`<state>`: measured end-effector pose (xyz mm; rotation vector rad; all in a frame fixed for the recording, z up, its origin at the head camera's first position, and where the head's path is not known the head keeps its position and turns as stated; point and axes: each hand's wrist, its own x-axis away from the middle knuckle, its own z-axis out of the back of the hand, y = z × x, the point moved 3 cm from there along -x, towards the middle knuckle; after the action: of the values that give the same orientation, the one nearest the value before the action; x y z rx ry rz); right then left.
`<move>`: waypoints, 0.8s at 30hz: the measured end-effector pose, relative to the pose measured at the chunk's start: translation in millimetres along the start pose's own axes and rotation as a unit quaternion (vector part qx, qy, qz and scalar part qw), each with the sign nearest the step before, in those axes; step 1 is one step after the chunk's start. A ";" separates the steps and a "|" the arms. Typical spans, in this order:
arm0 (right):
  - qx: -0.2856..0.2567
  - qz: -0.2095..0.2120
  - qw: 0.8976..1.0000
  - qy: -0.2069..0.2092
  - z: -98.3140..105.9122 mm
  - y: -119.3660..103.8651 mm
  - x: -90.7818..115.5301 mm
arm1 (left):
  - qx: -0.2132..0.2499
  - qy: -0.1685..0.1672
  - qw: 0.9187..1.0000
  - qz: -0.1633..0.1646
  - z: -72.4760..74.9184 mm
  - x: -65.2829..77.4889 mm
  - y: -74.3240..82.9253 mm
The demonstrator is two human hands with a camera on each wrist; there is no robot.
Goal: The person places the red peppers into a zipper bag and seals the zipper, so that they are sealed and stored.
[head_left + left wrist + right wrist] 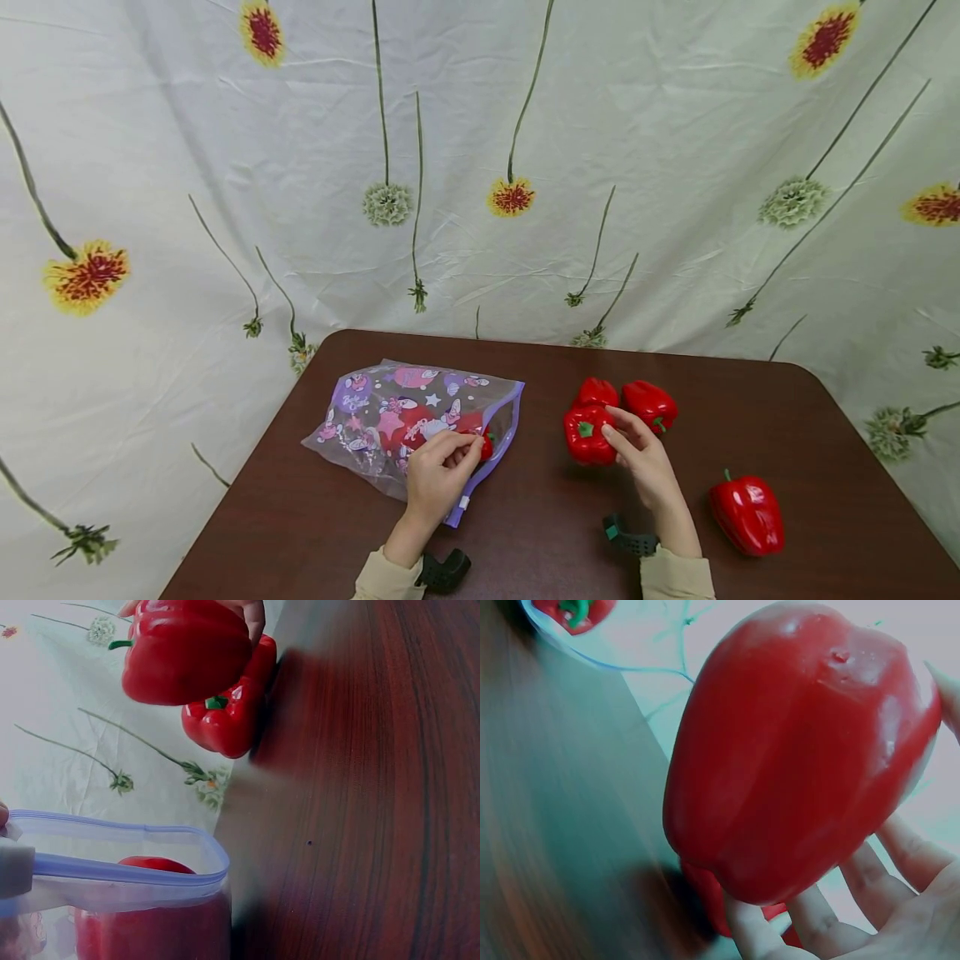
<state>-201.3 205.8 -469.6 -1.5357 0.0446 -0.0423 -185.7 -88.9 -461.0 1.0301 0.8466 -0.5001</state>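
Red bell pepper (pixel 583 446) is off the table (pixel 547 533), right hand (pixel 643 460) has it, thumb and fingers wrapped on its side. Position: over the middle of the table, right of the bag mouth, apart from it. Stem points toward the bag in left wrist view.

Left hand (pixel 437 477) pinches the lilac rim (pixel 491 477) of the printed clear bag (pixel 348 429). Bag lies toward the table's far left corner, mouth facing the right edge, gaping. Red peppers inside; one sits at the mouth, green stem showing. Exact count hard to read through the print.

Two more peppers (pixel 643 402) near the far edge, just behind the held one. Single pepper (pixel 746 515) on its side near the right edge. Flower-print cloth (pixel 465 250) behind the far edge.
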 end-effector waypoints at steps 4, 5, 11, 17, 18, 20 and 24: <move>-0.015 -0.015 1.000 -0.015 -11.9 1.8 -1.9 | 0.001 0.001 1.000 -0.002 -0.1 -0.2 -0.1; -0.019 -0.023 0.999 -0.018 -15.0 1.8 -2.0 | 0.001 0.002 1.000 -0.003 -0.1 -0.2 -0.2; -0.034 -0.046 0.998 -0.023 -29.3 3.4 -1.8 | 0.001 0.001 1.000 0.000 0.2 0.1 -0.6; -0.037 -0.052 0.998 -0.028 -39.0 5.5 -2.3 | -0.001 -0.002 1.000 0.003 0.1 0.3 -0.7; -0.037 -0.054 0.997 -0.029 -40.6 5.9 -2.5 | 0.000 -0.002 1.000 0.003 0.2 0.4 -0.8; -0.038 -0.056 0.997 -0.031 -44.1 6.1 -2.5 | 0.000 -0.001 1.000 0.002 0.2 0.5 -0.7; -0.045 -0.057 0.997 -0.033 -51.2 5.8 -2.2 | -0.001 -0.001 1.000 0.001 0.2 0.3 -0.5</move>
<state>-206.4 155.0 -477.2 -1.6266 -0.0950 -0.0801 -185.7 -89.3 -461.5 1.0294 0.8444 -0.4975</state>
